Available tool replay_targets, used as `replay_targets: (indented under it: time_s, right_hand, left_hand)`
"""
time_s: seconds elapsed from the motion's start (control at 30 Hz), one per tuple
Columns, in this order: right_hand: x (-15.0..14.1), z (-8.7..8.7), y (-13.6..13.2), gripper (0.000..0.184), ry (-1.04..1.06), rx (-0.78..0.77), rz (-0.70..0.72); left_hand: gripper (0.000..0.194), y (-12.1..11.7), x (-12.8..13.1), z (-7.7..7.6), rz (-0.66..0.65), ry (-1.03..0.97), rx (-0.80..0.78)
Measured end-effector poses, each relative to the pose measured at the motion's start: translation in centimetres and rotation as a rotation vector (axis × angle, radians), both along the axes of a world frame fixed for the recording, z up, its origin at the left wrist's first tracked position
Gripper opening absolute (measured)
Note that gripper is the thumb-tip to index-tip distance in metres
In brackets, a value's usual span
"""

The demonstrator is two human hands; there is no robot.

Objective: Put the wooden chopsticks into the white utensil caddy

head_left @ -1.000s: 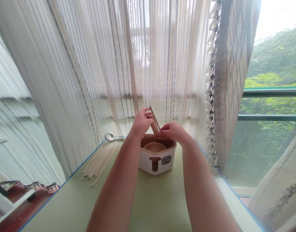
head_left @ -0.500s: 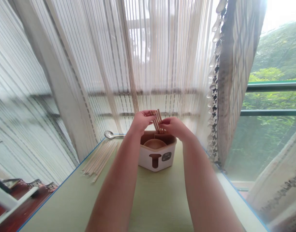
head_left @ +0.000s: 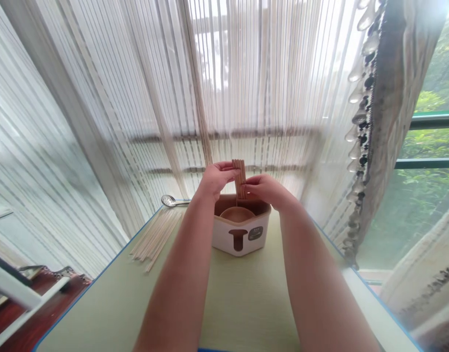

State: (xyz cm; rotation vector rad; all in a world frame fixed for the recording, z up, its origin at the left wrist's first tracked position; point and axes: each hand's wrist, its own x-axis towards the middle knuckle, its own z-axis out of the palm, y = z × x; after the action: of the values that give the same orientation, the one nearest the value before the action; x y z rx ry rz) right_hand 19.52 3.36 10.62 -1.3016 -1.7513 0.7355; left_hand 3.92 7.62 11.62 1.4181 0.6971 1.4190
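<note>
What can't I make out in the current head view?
All in the head view:
- Spoon: handle end, behind the left forearm.
- Label on the box: print too small and blurred.
- Loose chopsticks: exact count, overlapping and blurred.
- Held chopsticks: lower ends, lost at the box's far side.

The dark label (head_left: 256,233) on the front of the white container (head_left: 224,236), below the right hand (head_left: 265,189), bears small pale marks, too blurred to read; no other lettering shows.
</note>
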Motion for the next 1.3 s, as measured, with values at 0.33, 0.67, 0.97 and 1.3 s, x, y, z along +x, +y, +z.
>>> replay_targets:
  time_s: [0.33,0.67,0.97,1.3]
  right_hand:
    - [0.3,1.9,-1.5,0.034,-0.045,0.142,-0.064]
    - [-7.2,4.0,-6.9,0.025,-0.038,0.753,-0.145]
    - [-17.3,-6.2,-5.6,0.033,-0.801,0.249,0.381]
    - [-19.5,-11.0,-4.8,0.034,-1.008,0.137,0.377]
  left_hand:
    - [0.064,-2.4,-0.7,1.4,0.300,0.179,0.026]
    - [0.028,-5.6,-10.7,-6.6,0.997,0.355,0.115]
    - [0.035,-4.4,-17.3,-13.0,1.036,0.307,-0.069]
    - [0.025,-4.5,-16.5,-12.6,0.964,0.343,-0.215]
